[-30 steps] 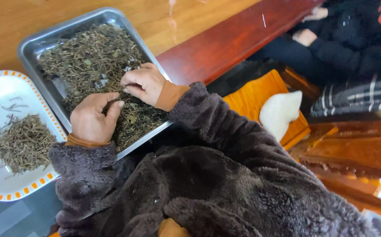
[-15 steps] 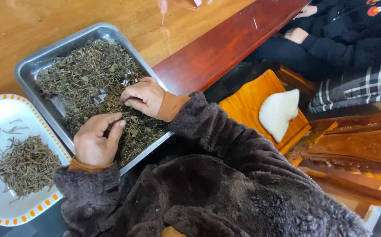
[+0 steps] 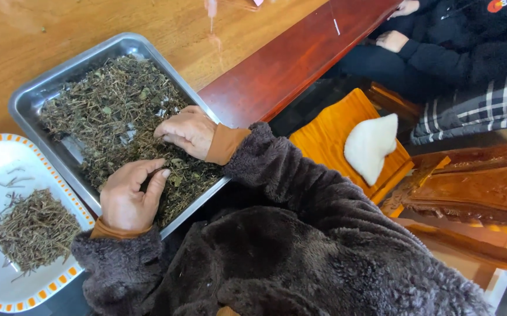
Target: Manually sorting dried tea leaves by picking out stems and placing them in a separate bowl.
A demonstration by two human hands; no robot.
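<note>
Head view, contents. Metal tray (image 3: 43, 96) on wooden table (image 3: 25, 35), filled with dried herb leaves and stems (image 3: 113, 111): loose, light, brittle; likely to crumble under pressure, best taken in small pinches at single stems. Left hand (image 3: 128, 196) rests on the near end of the heap, fingers curled loosely inward, thumb alongside; whether anything is pinched cannot be told. Right hand (image 3: 189, 131) lies palm down on the heap's right edge, fingers bent and tucked under; any hold is hidden. White plate with orange-checked rim (image 3: 8, 158) touches the tray on the left, holding a small pile of bare stems (image 3: 31, 231). Orange seat (image 3: 335, 131) with white cushion (image 3: 370, 146) lies to the right.
</note>
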